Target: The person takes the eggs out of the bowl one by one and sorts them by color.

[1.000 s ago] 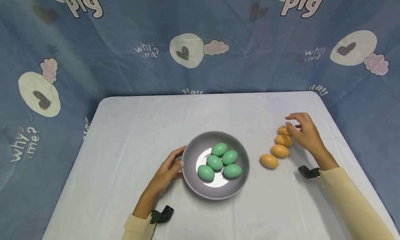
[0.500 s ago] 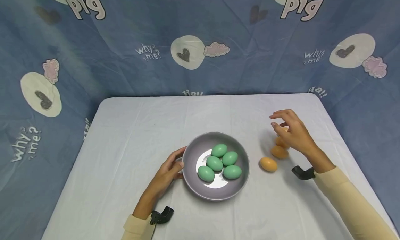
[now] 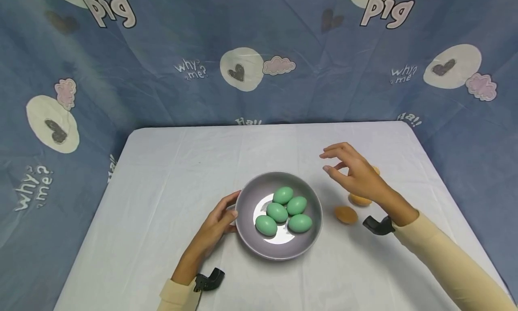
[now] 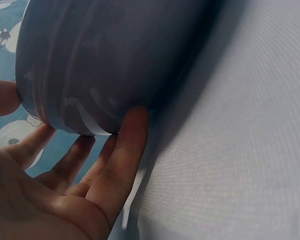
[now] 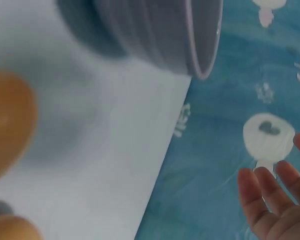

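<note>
From where I stood, the white table [image 3: 182, 167] ran under both hands and bore the bowl's weight, so no lifting seemed called for. Grey-purple bowl [image 3: 258, 190] next: step judged as steadying it while the other hand went for an egg; it wanted light, even contact, since a hard shove could have slid it and set the load rolling. Left hand [image 3: 216, 221] covered that, fingers fanned against the outer wall, thumb at the rim, resting on it rather than wrapped round. Right hand [image 3: 356, 174] hung above the table, thumb and fingers parted, nothing seen between them. Best way, I reckoned: come down from above, clear of the rim, pinch one egg across its middle, leave its neighbours alone, carry the wrist high

Places, big to small: bowl right at the left hand's fingertips, between the two hands, apart from the right one. Five green eggs [image 3: 277, 211] lay inside, past the left thumb, touched by neither hand, some close enough together that contact was hard to rule out. Orange eggs [image 3: 346, 215] lay outside the bowl, beneath and just beside the right hand; three showed at least partly, couldn't tell whether that hand hid more
</note>
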The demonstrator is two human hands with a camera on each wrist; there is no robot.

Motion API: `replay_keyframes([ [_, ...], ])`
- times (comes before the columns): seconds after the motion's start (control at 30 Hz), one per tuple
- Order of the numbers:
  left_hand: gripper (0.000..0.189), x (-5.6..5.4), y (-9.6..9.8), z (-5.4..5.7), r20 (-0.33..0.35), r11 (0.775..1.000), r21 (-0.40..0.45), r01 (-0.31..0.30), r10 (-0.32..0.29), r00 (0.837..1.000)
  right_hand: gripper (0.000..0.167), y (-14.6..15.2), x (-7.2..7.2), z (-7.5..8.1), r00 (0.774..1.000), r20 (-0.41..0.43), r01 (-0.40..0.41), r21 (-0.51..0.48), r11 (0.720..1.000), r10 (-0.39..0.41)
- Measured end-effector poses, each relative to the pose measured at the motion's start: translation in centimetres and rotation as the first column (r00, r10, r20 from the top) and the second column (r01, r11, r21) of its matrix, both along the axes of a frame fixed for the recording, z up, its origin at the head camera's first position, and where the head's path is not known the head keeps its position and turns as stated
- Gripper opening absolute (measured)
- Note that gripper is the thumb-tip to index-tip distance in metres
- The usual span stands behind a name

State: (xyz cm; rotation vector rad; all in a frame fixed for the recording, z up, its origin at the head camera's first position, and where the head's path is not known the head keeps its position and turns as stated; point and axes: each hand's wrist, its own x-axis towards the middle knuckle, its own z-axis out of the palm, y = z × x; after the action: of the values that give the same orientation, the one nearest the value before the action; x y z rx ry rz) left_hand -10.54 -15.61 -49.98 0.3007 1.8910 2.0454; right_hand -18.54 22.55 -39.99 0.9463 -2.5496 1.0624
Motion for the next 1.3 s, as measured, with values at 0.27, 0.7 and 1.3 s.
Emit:
replay_keyframes([
  [0.27,0.054,0.1,0.0,0.0,0.008,1.0,-0.011,-0.009,0.009,1.0,0.029,-2.8,0.7,0.8,0.987,0.15,-0.061,0.051,0.997,0.053],
  [0.7,0.054,0.0,-0.2,-0.1,0.006,1.0,-0.011,-0.006,0.007,1.0,0.03,-6.8,1.2,0.5,0.943,0.2,-0.307,0.205,0.929,0.267],
  [1.3,0.054,-0.1,-0.3,-0.2,-0.005,1.0,-0.002,0.004,-0.004,1.0,0.034,-11.2,1.0,1.3,0.837,0.364,-0.527,0.334,0.781,0.409],
])
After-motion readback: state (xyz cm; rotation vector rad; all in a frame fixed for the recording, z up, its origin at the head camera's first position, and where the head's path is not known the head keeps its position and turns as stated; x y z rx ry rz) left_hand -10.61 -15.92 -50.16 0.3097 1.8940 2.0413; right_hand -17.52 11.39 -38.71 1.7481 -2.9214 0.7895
